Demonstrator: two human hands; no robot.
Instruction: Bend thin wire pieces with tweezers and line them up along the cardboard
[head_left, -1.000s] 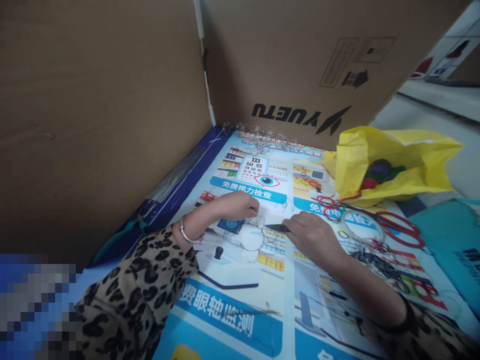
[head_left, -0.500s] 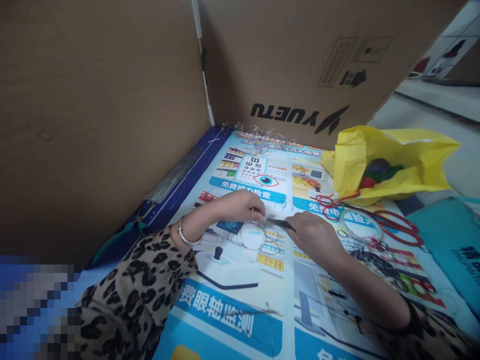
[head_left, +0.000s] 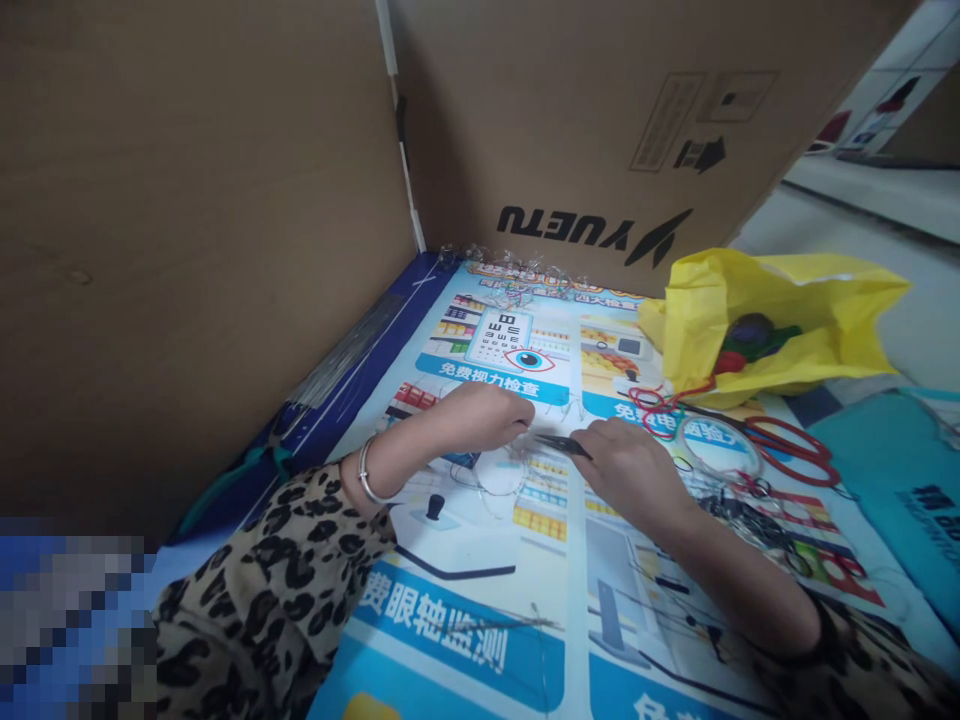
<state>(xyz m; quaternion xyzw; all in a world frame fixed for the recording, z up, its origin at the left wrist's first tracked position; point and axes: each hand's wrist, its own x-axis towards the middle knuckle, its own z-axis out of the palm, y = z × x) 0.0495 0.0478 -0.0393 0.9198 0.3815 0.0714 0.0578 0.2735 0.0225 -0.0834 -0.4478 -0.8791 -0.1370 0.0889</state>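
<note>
My right hand (head_left: 634, 470) is closed around a pair of dark pliers (head_left: 561, 444), whose slim jaws point left. My left hand (head_left: 491, 416) pinches a thin wire (head_left: 480, 488) just left of the jaw tips. Fine loops of that wire droop under the hand over the printed sheet (head_left: 465, 540). Whether the jaws touch the wire cannot be made out. The handles are hidden in my right palm.
Cardboard walls (head_left: 585, 120) stand left and behind. At right are a yellow bag (head_left: 697, 320), red-handled scissors (head_left: 795, 450), coils of thread and a teal pouch (head_left: 885, 480). Teal-handled pliers (head_left: 232, 490) and a bundle of wires (head_left: 349, 350) lie left. Bent wire pieces (head_left: 517, 275) sit at the back.
My left hand has turned slightly and shifted a little away from the plier tips. The wire loops beneath it have shifted. My right hand stays nearly in place with the pliers.
</note>
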